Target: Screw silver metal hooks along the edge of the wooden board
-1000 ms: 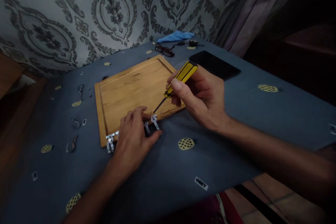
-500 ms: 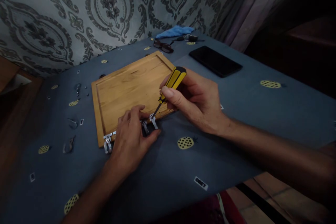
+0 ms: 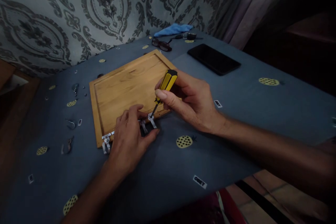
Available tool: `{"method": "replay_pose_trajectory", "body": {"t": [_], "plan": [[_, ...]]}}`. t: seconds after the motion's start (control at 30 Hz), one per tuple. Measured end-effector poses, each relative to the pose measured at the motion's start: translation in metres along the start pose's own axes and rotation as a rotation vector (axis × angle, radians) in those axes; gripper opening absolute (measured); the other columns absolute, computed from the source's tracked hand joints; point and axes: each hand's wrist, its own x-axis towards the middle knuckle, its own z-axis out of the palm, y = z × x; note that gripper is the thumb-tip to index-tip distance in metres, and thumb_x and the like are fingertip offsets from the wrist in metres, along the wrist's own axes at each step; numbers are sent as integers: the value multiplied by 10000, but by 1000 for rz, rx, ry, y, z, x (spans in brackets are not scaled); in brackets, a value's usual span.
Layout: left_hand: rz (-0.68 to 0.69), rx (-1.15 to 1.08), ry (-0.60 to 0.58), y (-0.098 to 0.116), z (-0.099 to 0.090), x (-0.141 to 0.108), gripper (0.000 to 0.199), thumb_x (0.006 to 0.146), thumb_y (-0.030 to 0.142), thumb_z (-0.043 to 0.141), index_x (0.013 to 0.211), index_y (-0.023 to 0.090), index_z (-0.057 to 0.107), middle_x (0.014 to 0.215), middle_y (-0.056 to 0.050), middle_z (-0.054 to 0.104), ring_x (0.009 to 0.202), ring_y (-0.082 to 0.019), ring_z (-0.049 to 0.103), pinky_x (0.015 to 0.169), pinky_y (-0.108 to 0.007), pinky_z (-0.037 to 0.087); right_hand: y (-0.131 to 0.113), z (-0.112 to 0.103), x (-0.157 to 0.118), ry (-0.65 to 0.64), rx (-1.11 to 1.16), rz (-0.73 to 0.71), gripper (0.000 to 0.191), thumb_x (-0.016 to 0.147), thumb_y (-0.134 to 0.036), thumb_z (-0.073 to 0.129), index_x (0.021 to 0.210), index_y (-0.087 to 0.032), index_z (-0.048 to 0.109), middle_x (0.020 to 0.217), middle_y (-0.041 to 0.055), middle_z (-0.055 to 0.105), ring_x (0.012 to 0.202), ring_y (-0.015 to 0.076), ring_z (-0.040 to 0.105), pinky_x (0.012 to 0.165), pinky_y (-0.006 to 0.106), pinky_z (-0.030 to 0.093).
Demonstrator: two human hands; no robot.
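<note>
On the tablecloth (image 3: 217, 154), at the near edge of the wooden panel (image 3: 128, 87), gripping a screwdriver (image 3: 168, 81) in the right hand (image 3: 193, 103), touching its tip to a metal clip (image 3: 152, 121); parting thumb and fingers of the left hand (image 3: 128, 140) beside it.

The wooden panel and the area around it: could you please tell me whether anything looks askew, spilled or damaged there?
Nothing stands out as wrong: no spill is visible, and the wooden panel looks intact, with the screwdriver at a metal fitting on its edge. Only the loose metal pieces to its left lie scattered.
</note>
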Motion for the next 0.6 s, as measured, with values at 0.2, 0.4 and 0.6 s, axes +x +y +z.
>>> {"method": "replay_pose_trajectory", "body": {"t": [0.2, 0.4, 0.6], "plan": [[-14, -21, -3, 1, 0, 0, 541, 810, 236, 752, 1246, 250, 431, 1114, -61, 697, 1123, -302, 648, 1009, -538, 467, -2, -2, 0, -14, -61, -35, 248, 995, -415, 560, 836, -225, 554, 732, -8, 548, 624, 141, 497, 584, 307, 422], [8, -7, -8, 0, 0, 1, 501, 835, 261, 738, 1240, 244, 444, 1118, -56, 698, 1126, -292, 642, 1004, -524, 467, -3, -4, -1, -27, -118, -154, 228, 1001, -373, 561, 846, -207, 557, 740, -3, 582, 638, 144, 534, 593, 306, 418], [37, 19, 0, 1, -1, 1, 403, 850, 268, 717, 1172, 239, 477, 1076, -51, 703, 1102, -290, 641, 969, -515, 479, -3, -4, -2, -96, -119, -203, 291, 1003, -473, 536, 861, -221, 569, 799, 11, 607, 705, 152, 578, 642, 296, 464]]}}
